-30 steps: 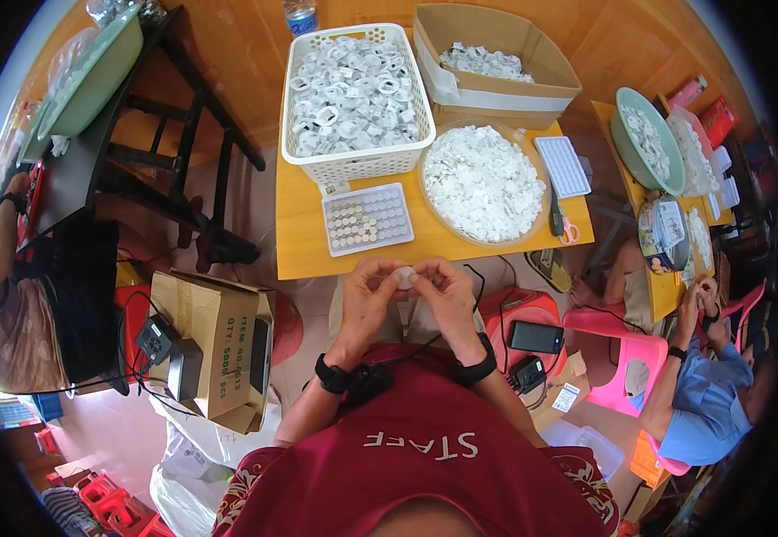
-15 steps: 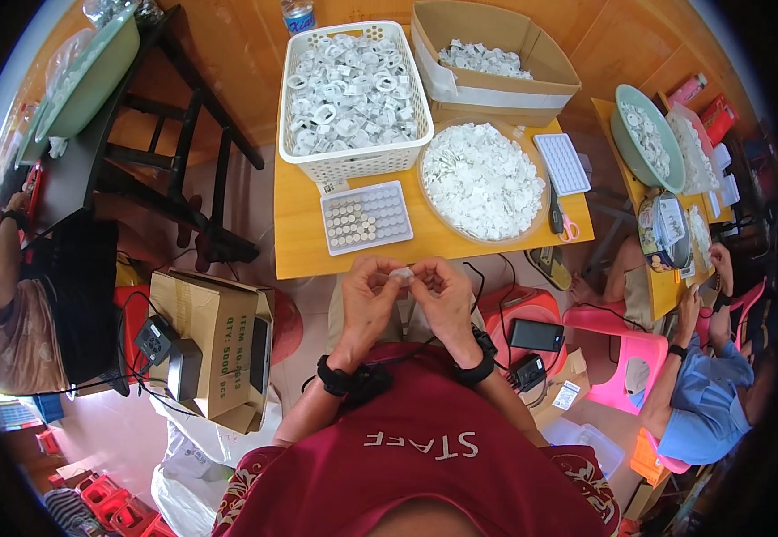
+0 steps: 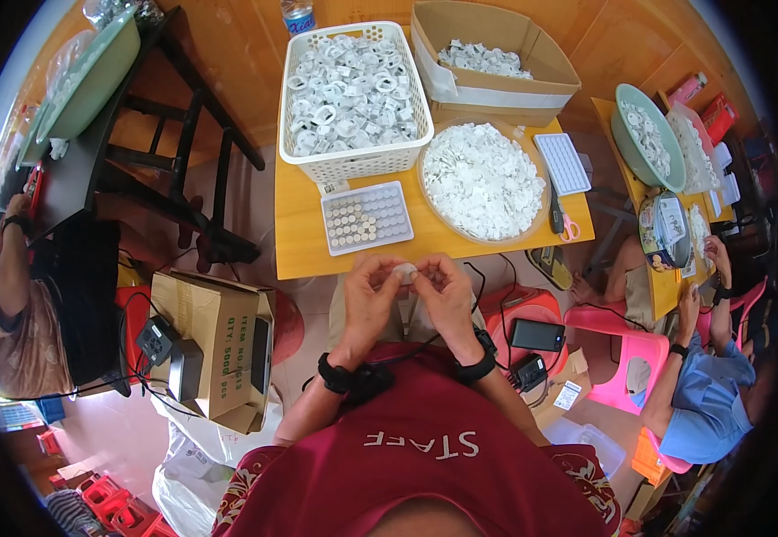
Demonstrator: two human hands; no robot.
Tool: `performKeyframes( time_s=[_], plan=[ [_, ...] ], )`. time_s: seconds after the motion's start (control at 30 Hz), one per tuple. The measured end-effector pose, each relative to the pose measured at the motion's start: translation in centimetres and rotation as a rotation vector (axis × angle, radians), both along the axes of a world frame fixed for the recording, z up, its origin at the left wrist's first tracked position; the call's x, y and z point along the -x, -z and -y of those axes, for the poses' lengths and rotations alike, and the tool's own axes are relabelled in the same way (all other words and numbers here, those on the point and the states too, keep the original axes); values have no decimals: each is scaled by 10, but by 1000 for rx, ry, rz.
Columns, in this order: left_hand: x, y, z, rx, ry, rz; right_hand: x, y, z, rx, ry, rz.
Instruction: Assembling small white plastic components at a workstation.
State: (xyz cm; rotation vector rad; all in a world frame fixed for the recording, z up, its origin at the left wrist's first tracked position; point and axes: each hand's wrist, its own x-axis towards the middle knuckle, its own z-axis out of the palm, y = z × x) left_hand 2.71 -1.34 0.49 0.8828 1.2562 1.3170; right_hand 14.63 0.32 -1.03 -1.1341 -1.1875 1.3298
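Note:
Just off the near edge of the yellow table [image 3: 304,242], a small white plastic part [image 3: 405,271] is pinched between both my hands. My left hand [image 3: 373,295] grips its left side with thumb and forefinger, and my right hand [image 3: 442,294] grips its right side. On the table ahead lies a pale tray [image 3: 398,234] with round pockets, several holding small button cells [image 3: 350,225]. Behind it stands a white perforated basket [image 3: 353,165] heaped with white ring-shaped plastic parts [image 3: 344,94]. A round tub [image 3: 428,192] to its right is full of small white pieces [image 3: 485,183].
A cardboard box [image 3: 505,100] with more white parts stands at the back. Pink-handled scissors [image 3: 569,231] and an empty-pocketed white tray [image 3: 562,165] lie at the table's right. A red stool [image 3: 505,313] bears a black power bank [image 3: 536,335]. Co-workers sit at both sides.
My hands stay nearly in place; the fingers shift slightly around the small white part. At the right, a co-worker's hand moves a little.

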Motion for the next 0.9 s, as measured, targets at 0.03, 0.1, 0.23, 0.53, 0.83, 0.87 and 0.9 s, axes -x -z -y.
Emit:
performKeyframes(
  time_s=[0.03,0.1,0.23,0.53,0.83,0.87,0.9],
  plan=[
    [2,-1,0,16,35,86,-2,-2,-1,1,-1,0],
    [6,-5,-1,63,66,182,-8,-10,-4,160,-25,-173],
    [10,-5,-1,111,109,283,-11,-15,-5,193,-63,-197],
    [1,-6,-3,72,39,86,-6,-17,-3,107,-50,-58],
    [10,10,-1,48,44,22,2,-2,-4,86,-114,88],
    [10,10,-3,27,32,26,1,-4,-6,65,-125,93],
    [9,10,-5,30,62,25,-2,-9,-7,104,-133,88]
  ],
)
